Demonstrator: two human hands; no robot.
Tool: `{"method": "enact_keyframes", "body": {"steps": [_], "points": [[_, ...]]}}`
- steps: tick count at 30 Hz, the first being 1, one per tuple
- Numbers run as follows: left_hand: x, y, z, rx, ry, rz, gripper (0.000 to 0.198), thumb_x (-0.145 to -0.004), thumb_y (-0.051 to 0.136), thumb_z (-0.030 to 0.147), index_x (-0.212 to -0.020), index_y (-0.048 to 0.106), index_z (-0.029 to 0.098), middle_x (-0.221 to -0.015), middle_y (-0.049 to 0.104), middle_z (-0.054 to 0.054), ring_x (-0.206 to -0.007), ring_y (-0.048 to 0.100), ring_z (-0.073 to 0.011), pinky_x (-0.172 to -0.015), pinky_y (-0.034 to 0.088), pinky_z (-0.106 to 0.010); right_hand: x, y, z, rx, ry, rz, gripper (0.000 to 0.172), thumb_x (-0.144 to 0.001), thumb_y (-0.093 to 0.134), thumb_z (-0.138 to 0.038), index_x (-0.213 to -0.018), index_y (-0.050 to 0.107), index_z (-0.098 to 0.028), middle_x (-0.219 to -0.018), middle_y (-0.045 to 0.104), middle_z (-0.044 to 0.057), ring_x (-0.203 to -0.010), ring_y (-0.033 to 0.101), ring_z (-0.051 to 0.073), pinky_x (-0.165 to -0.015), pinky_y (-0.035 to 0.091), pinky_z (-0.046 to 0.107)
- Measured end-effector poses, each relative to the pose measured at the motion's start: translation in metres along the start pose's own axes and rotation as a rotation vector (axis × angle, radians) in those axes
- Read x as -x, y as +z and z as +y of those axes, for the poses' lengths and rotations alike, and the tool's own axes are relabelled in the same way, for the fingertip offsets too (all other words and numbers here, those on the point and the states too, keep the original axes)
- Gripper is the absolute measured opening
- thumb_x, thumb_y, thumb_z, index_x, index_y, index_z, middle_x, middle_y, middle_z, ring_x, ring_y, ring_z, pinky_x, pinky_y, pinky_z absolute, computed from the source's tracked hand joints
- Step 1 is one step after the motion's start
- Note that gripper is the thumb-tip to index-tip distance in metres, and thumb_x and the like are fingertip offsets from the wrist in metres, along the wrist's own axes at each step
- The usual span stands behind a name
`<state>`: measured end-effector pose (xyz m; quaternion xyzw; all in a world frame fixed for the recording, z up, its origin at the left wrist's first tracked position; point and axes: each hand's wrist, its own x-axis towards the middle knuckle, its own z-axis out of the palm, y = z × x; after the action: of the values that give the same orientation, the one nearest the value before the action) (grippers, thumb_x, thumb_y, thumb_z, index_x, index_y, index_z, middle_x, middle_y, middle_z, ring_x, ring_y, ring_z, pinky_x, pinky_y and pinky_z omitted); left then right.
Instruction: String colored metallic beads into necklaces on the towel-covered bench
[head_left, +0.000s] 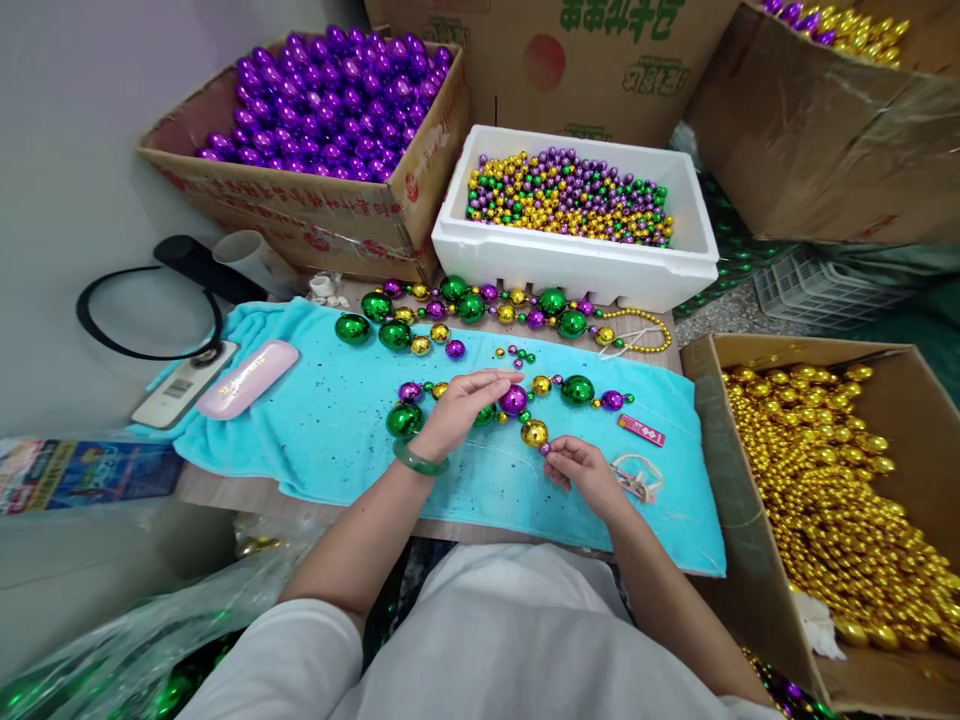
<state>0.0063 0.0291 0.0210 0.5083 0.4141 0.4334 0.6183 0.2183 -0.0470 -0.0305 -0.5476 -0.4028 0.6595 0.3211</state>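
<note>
A strand of green, gold and purple beads lies across the blue towel. My left hand reaches over its middle with the fingers stretched out flat, beside a purple ball, and hides part of the strand. A branch with a gold ball comes down from there. At its lower end my right hand pinches a small purple bead between thumb and finger. Several small loose beads lie above my left hand. A finished-looking double strand runs along the towel's back edge.
Behind stand a carton of purple balls and a white foam box of small beads. At the right is a carton of gold beads. A pink case, a phone and a small pink packet lie on the towel.
</note>
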Motion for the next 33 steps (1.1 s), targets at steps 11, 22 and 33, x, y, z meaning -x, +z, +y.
{"method": "enact_keyframes", "body": {"steps": [11,22,33], "points": [[0.007,0.030,0.052,-0.210,0.247,-0.038,0.024,-0.088,0.058,0.035,-0.093,0.076,0.020,-0.083,0.070,-0.005,-0.074,0.062,-0.0134,-0.067,0.051,-0.027,0.004,0.006,-0.047,0.190,-0.399,0.129,0.029,-0.077,0.066,-0.040,-0.097,0.069,-0.020,-0.095,0.072,0.007,-0.063,0.057,0.014,-0.057,0.047,0.028],[0.007,0.037,0.056,0.087,0.257,0.160,0.025,-0.086,0.060,0.038,-0.094,0.072,0.018,-0.078,0.065,-0.003,-0.067,0.060,-0.0101,-0.055,0.053,-0.021,0.010,0.022,-0.050,-0.002,-0.220,-0.009,0.031,-0.069,0.072,-0.046,-0.080,0.067,-0.018,-0.068,0.069,0.004,-0.050,0.054,0.011,-0.042,0.038,0.023],[0.025,0.051,-0.009,-0.273,0.077,-0.380,0.047,-0.072,0.076,0.036,-0.114,0.063,0.020,-0.105,0.069,-0.007,-0.100,0.062,-0.0212,-0.090,0.047,-0.034,0.017,0.014,-0.060,-0.242,-0.340,0.082,0.024,-0.072,0.070,-0.040,-0.076,0.062,-0.019,-0.050,0.055,-0.003,-0.043,0.047,0.010,-0.039,0.035,0.021]]}}
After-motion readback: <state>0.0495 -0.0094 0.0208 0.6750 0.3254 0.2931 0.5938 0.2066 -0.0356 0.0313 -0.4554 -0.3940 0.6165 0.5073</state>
